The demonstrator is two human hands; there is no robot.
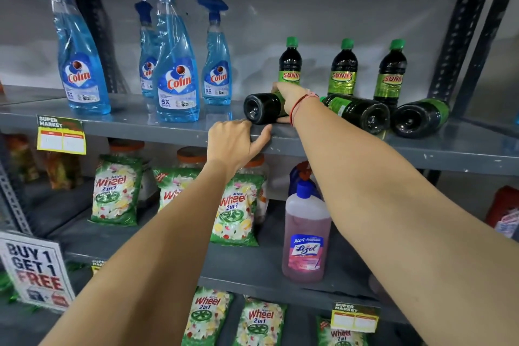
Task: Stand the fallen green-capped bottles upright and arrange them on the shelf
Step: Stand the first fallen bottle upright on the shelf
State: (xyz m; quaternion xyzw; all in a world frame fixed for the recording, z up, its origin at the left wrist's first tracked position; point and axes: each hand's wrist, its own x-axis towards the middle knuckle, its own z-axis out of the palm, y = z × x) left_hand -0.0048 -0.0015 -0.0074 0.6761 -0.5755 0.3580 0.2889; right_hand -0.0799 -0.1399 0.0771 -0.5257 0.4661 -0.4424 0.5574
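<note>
Both our forearms reach up to the shelf [351, 146]. Our left hand [234, 143] rests curled on its front lip, holding nothing, likely to steady us. Our right hand [292, 98] wraps the near bottle [262, 108] around its middle, fingers over the top and thumb beneath; it lies on its side, base toward us, so gripping there lets us swing it upright. Just right of the grip lie two more fallen bottles [362, 112], bases outward, close enough to get knocked. Behind the grip stand three upright bottles [344, 70], leaving little room to tip ours up. Well left stand blue sprays [177, 76], clear of us.
</note>
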